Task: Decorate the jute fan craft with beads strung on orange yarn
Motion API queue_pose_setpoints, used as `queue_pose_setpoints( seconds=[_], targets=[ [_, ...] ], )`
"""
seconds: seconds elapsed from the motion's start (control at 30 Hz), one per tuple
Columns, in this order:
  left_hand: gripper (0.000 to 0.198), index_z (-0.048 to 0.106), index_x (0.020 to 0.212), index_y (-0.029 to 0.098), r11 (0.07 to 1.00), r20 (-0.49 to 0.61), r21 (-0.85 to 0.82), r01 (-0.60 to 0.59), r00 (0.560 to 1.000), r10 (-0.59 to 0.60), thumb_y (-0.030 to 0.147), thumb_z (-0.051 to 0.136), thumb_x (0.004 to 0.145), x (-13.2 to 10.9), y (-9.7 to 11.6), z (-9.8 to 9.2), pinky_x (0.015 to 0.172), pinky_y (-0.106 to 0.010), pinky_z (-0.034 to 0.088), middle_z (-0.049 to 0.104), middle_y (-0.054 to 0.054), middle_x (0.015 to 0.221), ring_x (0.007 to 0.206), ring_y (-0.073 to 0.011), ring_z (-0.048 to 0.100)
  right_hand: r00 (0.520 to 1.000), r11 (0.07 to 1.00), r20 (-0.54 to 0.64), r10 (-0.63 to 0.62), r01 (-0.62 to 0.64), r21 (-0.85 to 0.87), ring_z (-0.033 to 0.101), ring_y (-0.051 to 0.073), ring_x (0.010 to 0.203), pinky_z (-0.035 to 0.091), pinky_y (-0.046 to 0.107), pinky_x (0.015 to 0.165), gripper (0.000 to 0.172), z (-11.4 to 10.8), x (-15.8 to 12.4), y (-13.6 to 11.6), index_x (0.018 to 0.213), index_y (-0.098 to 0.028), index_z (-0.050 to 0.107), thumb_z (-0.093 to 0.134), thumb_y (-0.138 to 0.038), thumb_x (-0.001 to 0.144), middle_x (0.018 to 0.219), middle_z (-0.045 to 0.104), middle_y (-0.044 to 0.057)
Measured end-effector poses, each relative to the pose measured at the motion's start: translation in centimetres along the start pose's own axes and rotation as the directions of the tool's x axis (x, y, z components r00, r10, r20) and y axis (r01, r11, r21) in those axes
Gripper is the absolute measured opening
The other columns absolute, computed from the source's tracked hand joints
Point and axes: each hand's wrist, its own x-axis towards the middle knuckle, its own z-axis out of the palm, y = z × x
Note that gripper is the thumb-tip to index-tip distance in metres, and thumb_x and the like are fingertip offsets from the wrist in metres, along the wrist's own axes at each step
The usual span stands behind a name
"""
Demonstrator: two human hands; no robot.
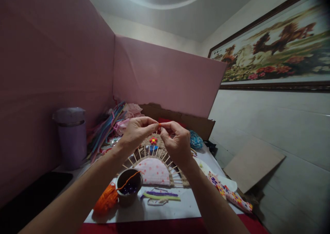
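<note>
Forearms (90, 185) above white table (185, 206) with orange yarn (106, 200), pink panels (165, 75) behind

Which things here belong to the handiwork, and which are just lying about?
Likely in use: left hand, right hand, orange bit between them, orange yarn, woven piece.
Apparently just lying about: purple bin, blue yarn, board.

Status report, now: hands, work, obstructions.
Left hand and right hand meet, pinching an orange bit. Half-round stick-and-twine piece below. Cup nearer, orange strand across its mouth.
</note>
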Motion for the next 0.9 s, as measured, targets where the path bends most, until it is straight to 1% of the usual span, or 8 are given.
queue_pose_setpoints(
  seconds=[0.17,0.33,0.43,0.57,0.63,0.7,0.77,0.9],
  targets=[
    [0.009,0.069,0.065,0.013,0.999,-0.015,-0.041,0.011,1.000,-0.011,0.022,0.071,0.065,-0.1,0.2,0.2,0.045,-0.018,0.037,0.062,0.001,0.056,0.047,-0.0063,0.048,0.997,0.989,-0.016,0.080,-0.077,0.124,0.061,0.015,0.065,0.047,0.026,0.062,0.010,0.0,0.0,-0.2,0.090,-0.018,0.059,0.053,-0.019,0.082,0.075,0.066,0.003],
    [0.011,0.068,0.065,0.013,1.000,-0.031,-0.021,-0.011,0.999,0.011,0.024,0.070,0.066,-0.1,0.3,0.3,0.044,-0.019,0.037,0.061,0.001,0.055,0.047,-0.0066,0.048,0.998,0.995,0.000,0.060,-0.060,0.078,0.062,0.015,0.065,0.046,0.026,0.062,0.006,0.0,0.0,-0.7,0.085,-0.018,0.058,0.054,-0.021,0.082,0.075,0.066,0.003],
    [0.012,0.068,0.068,0.012,0.984,-0.020,0.141,-0.108,0.994,0.112,0.024,0.067,0.068,-0.1,0.4,0.3,0.047,-0.021,0.039,0.063,-0.001,0.059,0.051,-0.0096,0.052,1.000,0.999,-0.010,0.026,-0.026,0.019,0.061,0.015,0.064,0.046,0.025,0.061,0.009,0.0,-0.1,-0.5,0.088,-0.017,0.060,0.053,-0.022,0.083,0.075,0.067,0.004],
    [0.009,0.069,0.069,0.014,0.827,0.035,0.458,-0.326,0.936,0.349,0.018,0.061,0.071,-0.2,0.2,0.2,0.055,-0.024,0.042,0.066,-0.005,0.067,0.060,-0.0130,0.056,1.000,0.995,0.009,-0.027,0.028,-0.099,0.061,0.015,0.061,0.044,0.027,0.061,0.011,0.0,-0.2,0.0,0.084,-0.018,0.063,0.053,-0.022,0.083,0.073,0.068,0.004],
    [0.010,0.069,0.071,0.014,0.795,0.044,0.502,-0.341,0.928,0.370,0.016,0.059,0.072,-0.3,0.0,0.2,0.055,-0.024,0.042,0.066,-0.005,0.067,0.060,-0.0129,0.056,1.000,0.995,0.008,-0.002,0.003,-0.098,0.059,0.015,0.058,0.043,0.027,0.058,0.010,-0.1,-0.1,0.2,0.080,-0.018,0.063,0.054,-0.023,0.082,0.068,0.067,0.003],
    [0.010,0.068,0.071,0.013,0.833,0.034,0.467,-0.296,0.948,0.317,0.018,0.059,0.074,-0.2,0.0,0.1,0.052,-0.023,0.042,0.066,-0.004,0.065,0.058,-0.0122,0.056,0.996,0.996,0.015,0.086,-0.086,0.025,0.058,0.013,0.054,0.042,0.025,0.054,0.009,-0.1,0.1,0.3,0.075,-0.018,0.061,0.054,-0.023,0.080,0.063,0.064,0.001],
    [0.011,0.067,0.070,0.013,0.879,0.029,0.409,-0.244,0.966,0.255,0.020,0.060,0.074,-0.2,0.1,0.1,0.050,-0.021,0.042,0.066,-0.004,0.063,0.056,-0.0117,0.056,0.972,0.940,0.088,0.216,-0.231,0.251,0.056,0.012,0.049,0.041,0.023,0.047,0.009,-0.2,0.4,0.4,0.071,-0.018,0.058,0.054,-0.023,0.077,0.060,0.063,0.000],
    [0.010,0.067,0.067,0.013,0.934,0.012,0.318,-0.161,0.986,0.166,0.022,0.064,0.070,-0.1,0.3,0.1,0.046,-0.020,0.040,0.065,-0.003,0.060,0.052,-0.0103,0.054,0.881,0.667,0.288,0.377,-0.473,0.575,0.051,0.009,0.041,0.035,0.019,0.038,0.009,-0.4,1.1,0.7,0.065,-0.018,0.054,0.057,-0.025,0.070,0.054,0.061,-0.002]
  ],
)
